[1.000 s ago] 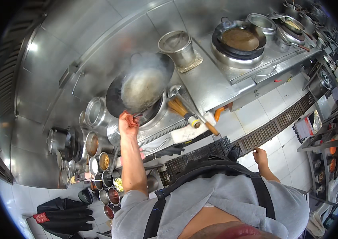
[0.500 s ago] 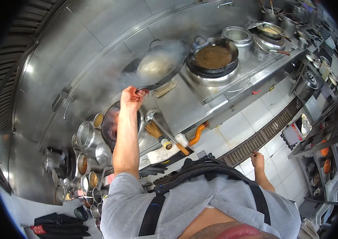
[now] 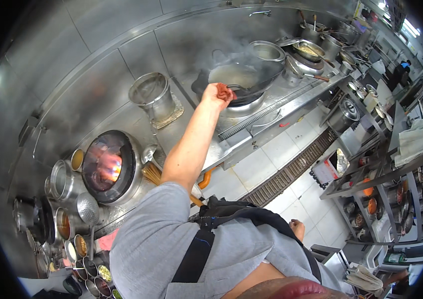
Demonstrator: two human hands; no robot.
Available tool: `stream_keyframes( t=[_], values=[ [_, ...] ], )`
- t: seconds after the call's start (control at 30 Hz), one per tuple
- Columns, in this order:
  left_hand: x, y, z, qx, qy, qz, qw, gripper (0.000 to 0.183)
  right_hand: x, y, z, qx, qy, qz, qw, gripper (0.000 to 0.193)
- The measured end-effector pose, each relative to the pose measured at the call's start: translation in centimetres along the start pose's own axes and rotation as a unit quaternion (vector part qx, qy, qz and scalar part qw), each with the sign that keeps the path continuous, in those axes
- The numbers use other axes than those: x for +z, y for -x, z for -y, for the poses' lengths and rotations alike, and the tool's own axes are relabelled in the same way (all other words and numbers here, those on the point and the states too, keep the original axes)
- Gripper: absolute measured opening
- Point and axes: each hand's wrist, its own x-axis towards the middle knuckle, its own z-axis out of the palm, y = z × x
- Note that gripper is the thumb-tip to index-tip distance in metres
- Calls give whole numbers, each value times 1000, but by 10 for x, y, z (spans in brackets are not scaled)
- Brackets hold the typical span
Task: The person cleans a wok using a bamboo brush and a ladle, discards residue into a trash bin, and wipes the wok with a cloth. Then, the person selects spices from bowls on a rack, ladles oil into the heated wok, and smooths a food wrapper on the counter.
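My left hand [image 3: 220,94] is closed around the handle of a dark steaming wok [image 3: 262,87], with a crumpled reddish cloth [image 3: 225,92] in its grip. The wok is over the right-hand stove ring [image 3: 243,108], where the other wok was seen; how the two overlap is hard to make out. Pale liquid [image 3: 234,74] shows within the dark rim. My right hand [image 3: 297,230] hangs low by my side, fingers curled, with nothing visible in it.
Flames [image 3: 109,167] burn in an uncovered wok burner at the left. Between the burners stands a steel pot [image 3: 151,95]. A ladle [image 3: 148,153], brush [image 3: 151,173] and perforated skimmer [image 3: 88,208] lie nearby. Shelving [image 3: 370,187] lines the right; a drain grate [image 3: 291,172] crosses the tiled floor.
My left hand has carried the steaming wok rightward, over the other ring. The view has shifted, bringing the flaming burner and steel pot into plain sight. My right hand stays low.
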Motion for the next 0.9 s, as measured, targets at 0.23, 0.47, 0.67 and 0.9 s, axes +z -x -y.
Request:
stream_keyframes(
  t=[0.23,0.47,0.67,0.9],
  values=[
    [47,-59,55,-58,88,95,990,27,-15,35,33,67,-19,-2,998,29],
    [91,-88,90,-90,126,143,978,35,-32,63,42,107,13,-13,994,31],
    [111,-94,112,-178,112,197,958,42,-10,93,-29,171,57,-40,983,28],
    [80,-93,107,-292,11,305,907,47,7,114,-82,203,42,-22,978,30]
  ],
)
